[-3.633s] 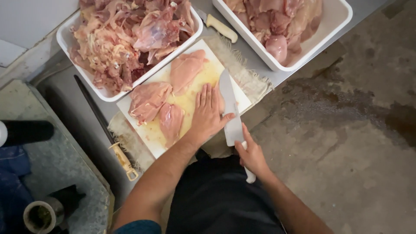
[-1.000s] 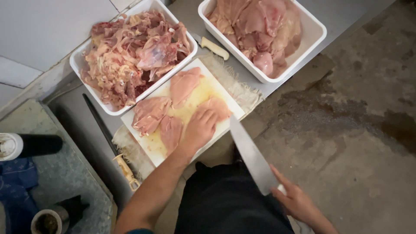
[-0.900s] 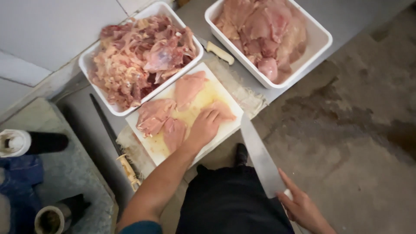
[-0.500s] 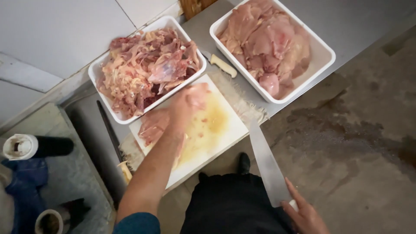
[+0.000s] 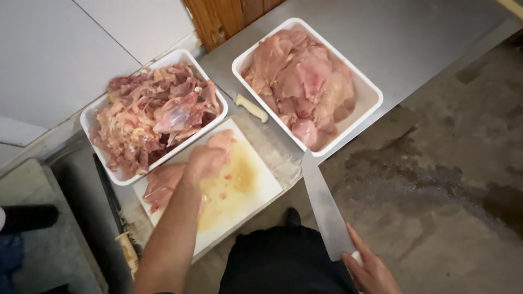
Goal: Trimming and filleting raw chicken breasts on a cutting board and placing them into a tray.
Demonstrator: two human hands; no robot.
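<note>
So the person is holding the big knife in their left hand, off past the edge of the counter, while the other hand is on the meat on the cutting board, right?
Not quite. The head view shows the big knife in the right hand, off past the counter edge. It is the left hand that rests on the meat on the cutting board.
</note>
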